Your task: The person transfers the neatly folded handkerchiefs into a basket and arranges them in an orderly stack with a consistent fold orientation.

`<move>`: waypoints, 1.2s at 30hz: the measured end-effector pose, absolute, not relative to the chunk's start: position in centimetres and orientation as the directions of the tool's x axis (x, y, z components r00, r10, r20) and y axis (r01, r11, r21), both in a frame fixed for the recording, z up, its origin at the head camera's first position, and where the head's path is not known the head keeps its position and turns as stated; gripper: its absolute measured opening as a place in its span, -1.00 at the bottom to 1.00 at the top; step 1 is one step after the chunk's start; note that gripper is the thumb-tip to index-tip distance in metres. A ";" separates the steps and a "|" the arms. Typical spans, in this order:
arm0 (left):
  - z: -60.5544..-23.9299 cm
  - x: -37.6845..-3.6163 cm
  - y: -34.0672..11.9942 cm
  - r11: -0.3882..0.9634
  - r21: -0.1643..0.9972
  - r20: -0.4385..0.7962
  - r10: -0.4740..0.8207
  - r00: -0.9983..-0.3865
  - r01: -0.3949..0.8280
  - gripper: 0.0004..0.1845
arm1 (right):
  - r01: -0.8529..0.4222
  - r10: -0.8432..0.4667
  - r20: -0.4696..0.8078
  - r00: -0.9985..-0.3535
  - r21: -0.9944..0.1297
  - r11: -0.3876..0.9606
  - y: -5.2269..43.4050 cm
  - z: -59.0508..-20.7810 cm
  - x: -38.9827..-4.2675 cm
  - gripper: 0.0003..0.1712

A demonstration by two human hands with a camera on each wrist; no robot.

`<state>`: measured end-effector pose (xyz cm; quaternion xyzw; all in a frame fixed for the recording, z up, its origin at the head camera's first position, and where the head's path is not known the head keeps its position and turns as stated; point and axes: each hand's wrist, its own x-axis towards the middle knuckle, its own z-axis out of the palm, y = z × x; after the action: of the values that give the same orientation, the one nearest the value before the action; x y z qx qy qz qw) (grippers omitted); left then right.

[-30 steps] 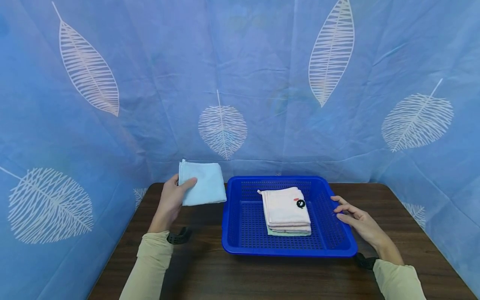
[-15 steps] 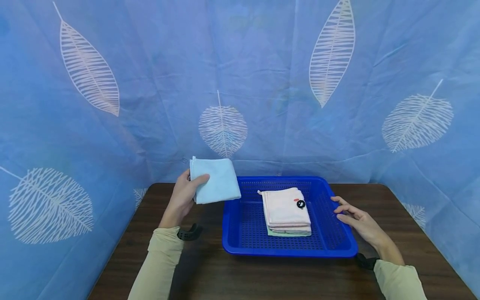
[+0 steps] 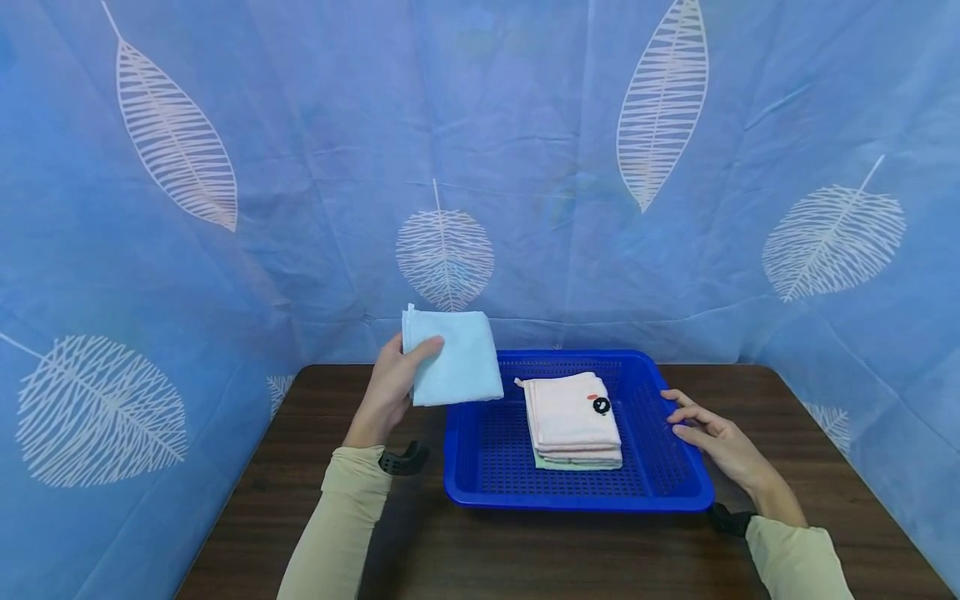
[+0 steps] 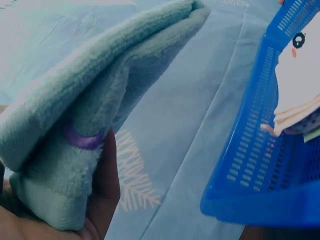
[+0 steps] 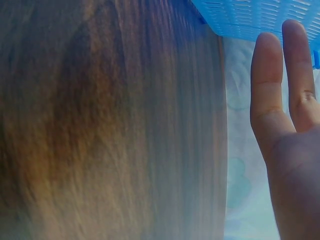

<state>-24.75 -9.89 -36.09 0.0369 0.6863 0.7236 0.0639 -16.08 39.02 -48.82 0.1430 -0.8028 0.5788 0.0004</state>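
A folded light-blue towel is pinched at its left edge by my left hand, thumb on the front face. It is held up in front of the left rim of a blue plastic basket. The left wrist view shows the towel from its folded side, with a purple mark on it. Inside the basket lies a stack of folded towels, pale pink on top with a small face, and a green one at the bottom. My right hand rests its outstretched fingertips at the basket's right rim.
The basket stands on a dark wooden table. Behind and at both sides hangs a blue cloth with white leaf prints. In the right wrist view the table's edge runs beside the right hand.
My left hand has carried the light-blue towel to the right and slightly up, so it now overlaps the basket's left rim in view. The right hand and basket have stayed in place.
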 end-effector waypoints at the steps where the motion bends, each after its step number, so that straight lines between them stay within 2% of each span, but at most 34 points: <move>1: -36.1 -24.8 -9.7 -0.054 0.998 -0.032 0.142 -0.989 -0.040 -0.50 | -0.236 -0.231 0.171 -0.958 -0.928 0.288 39.0 -48.8 -16.1 -0.68; 17: -35.7 -24.6 -5.2 -0.070 0.997 -0.019 0.192 -0.981 -0.033 -0.62 | -0.218 -0.222 0.158 -0.962 -0.934 0.282 39.3 -49.1 -16.3 -0.67; 25: -35.8 -24.4 -3.2 -0.083 0.995 -0.028 0.242 -0.970 -0.049 -0.57 | -0.206 -0.227 0.148 -0.962 -0.945 0.255 39.3 -49.1 -16.3 -0.66; 36: -36.0 -25.1 -1.5 -0.110 0.993 -0.003 0.327 -0.945 -0.041 -0.55 | -0.186 -0.200 0.129 -0.971 -0.935 0.300 39.0 -49.0 -16.1 -0.63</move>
<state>-25.15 -1.53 -36.00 0.1089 0.6553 0.7369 0.1250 -16.11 38.97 -48.96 0.1200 -0.8063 0.5792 -0.0061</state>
